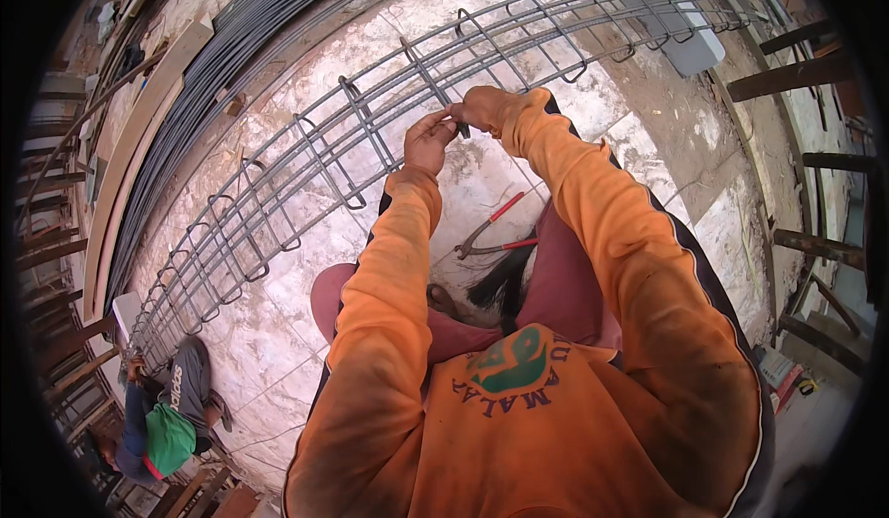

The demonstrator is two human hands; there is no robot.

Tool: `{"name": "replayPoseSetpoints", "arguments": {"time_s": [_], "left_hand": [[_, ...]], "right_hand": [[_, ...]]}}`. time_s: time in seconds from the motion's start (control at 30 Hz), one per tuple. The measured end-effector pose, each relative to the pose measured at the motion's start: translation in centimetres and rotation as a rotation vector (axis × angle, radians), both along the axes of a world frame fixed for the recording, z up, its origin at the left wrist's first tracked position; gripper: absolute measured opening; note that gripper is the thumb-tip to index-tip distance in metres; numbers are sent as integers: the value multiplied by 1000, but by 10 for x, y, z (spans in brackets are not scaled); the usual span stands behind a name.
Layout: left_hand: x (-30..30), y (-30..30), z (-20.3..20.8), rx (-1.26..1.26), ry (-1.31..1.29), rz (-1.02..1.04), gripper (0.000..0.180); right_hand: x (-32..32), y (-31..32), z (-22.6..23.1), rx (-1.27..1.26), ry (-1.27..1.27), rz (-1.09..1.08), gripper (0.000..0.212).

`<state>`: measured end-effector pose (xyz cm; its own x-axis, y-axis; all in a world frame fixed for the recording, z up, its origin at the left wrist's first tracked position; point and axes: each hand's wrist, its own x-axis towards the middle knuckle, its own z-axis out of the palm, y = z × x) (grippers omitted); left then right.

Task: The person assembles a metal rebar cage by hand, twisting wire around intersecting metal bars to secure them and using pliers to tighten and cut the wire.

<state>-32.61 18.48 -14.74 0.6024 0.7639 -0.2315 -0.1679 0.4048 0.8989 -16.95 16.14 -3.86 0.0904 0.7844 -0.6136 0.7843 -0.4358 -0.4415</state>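
Head view, left hand (428,145): bent fingers; closure cannot be told.
Right hand (491,109): curled; closure likewise unclear.
Steel cage (356,103): near edge beside hands.
Floor (480,174): separates hands from pincers (506,208).

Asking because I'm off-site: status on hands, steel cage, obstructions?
Left hand and right hand together at steel cage's near side. Cage lying across tiled floor. Pliers, dark strands by right leg, clear of both hands.

The left arm (384,305) and right arm (639,240), in smudged orange long sleeves (574,162), stretched forward and converged. The bare left hand (427,142) and bare right hand (488,111) nearly met at the fingertips, fingers bent inward.
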Motion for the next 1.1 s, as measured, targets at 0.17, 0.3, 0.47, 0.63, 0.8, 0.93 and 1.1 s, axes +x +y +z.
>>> {"name": "replayPoseSetpoints", "arguments": {"time_s": [0.17, 0.3, 0.47, 0.63, 0.8, 0.93, 1.1], "left_hand": [[-2, 3, -3, -141, -74, 33, 31], [-5, 3, -2, -145, 8, 129, 48], [-1, 0, 0, -100, 8, 166, 56], [-2, -2, 1, -157, -33, 248, 54], [13, -1, 17, -128, 11, 229, 47], [9, 21, 22, 12, 140, 79, 50], [23, 49, 35, 403, 373, -215, 40]], "right_hand": [[-3, 23, -7, -152, 136, -5, 53], [0, 43, -21, -269, 158, 90, 44], [4, 64, -24, -404, -110, 287, 27], [6, 74, -22, -379, -316, 403, 9], [37, 52, -55, -241, -155, 266, 12], [18, 26, -57, -152, 145, -22, 10], [-4, -12, -62, -33, -47, -259, 19]]}}
